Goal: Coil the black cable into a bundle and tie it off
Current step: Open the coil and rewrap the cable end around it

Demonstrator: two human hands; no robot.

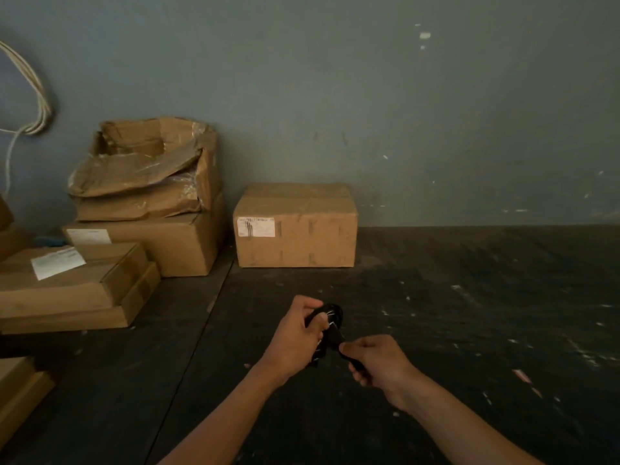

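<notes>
Cable: the black cable (330,322) is gathered into a bundle, held in the air above the dark floor (469,313), between both hands.
Left hand: the left hand (295,337) is clenched around the bundle, fingers wrapped over its upper part.
Right hand: the right hand (375,359) pinches a loose black end just beside the bundle (whether this is a plug or plain cord cannot be told).
Surroundings: a sealed cardboard box (295,226) stands against the grey wall (369,95); a torn open box (147,166) tops a stack to the left.
</notes>
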